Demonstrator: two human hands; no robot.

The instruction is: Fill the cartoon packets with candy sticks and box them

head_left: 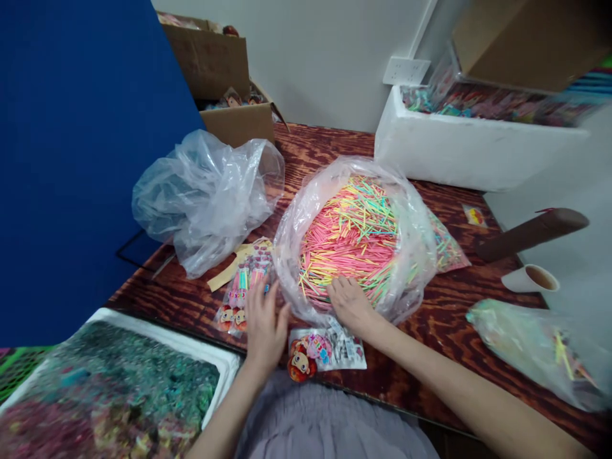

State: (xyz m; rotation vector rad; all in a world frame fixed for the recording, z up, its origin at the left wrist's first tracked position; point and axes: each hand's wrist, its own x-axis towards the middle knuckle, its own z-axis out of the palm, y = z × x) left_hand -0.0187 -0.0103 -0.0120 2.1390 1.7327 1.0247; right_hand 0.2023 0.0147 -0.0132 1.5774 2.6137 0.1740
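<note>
A clear plastic bag (415, 255) stands open on the table, full of thin pink, yellow and green sticks (356, 242). My right hand (351, 303) is at the bag's near edge, its fingers curled down against the sticks; whether they hold any is hidden. To the left, my left hand (266, 322) has its fingers apart beside printed packets (239, 296) with cartoon heads. Between my hands, near the table's front edge, lies another printed packet (327, 349) with a red-haired cartoon figure.
A crumpled clear bag (215, 197) lies left, before cardboard boxes (239, 124). White foam boxes stand at back right (430, 143) and front left (222, 366). At right are a brown tube (530, 234), a paper cup (519, 280) and a plastic bag (516, 338).
</note>
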